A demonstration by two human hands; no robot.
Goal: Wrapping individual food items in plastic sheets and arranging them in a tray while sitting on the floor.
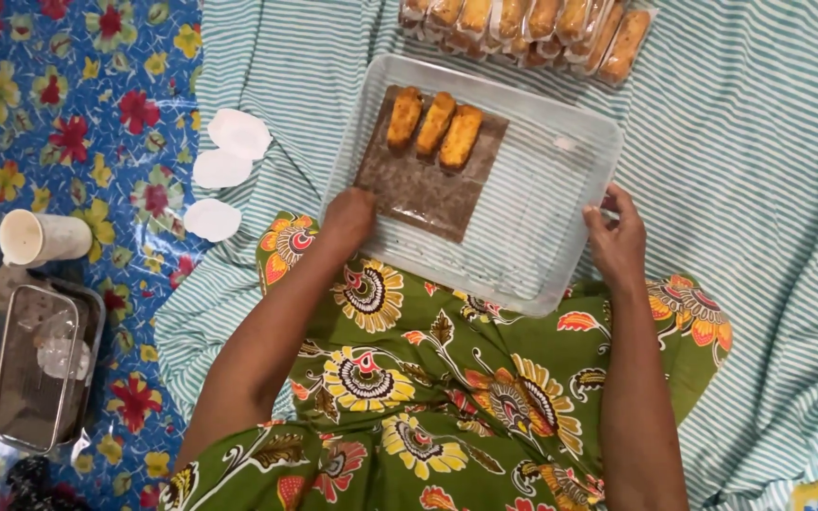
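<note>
A green floral-print garment (pixel 428 397) covers the lap nearest the camera, and the clear rectangular plastic tray (pixel 560 189) rests on its far edge. The left hand (pixel 347 218) lies with fingers curled down on the near corner of a dark brown rectangular sheet (pixel 418 194) inside the tray; just beyond those fingers, three golden-brown fried sticks (pixel 435 123) lie side by side on the sheet's far end. The right hand (pixel 617 241) grips the tray's right rim, thumb over the edge. Beyond, more wrapped fried sticks (pixel 532 28) rest on teal striped cloth (pixel 759 142).
</note>
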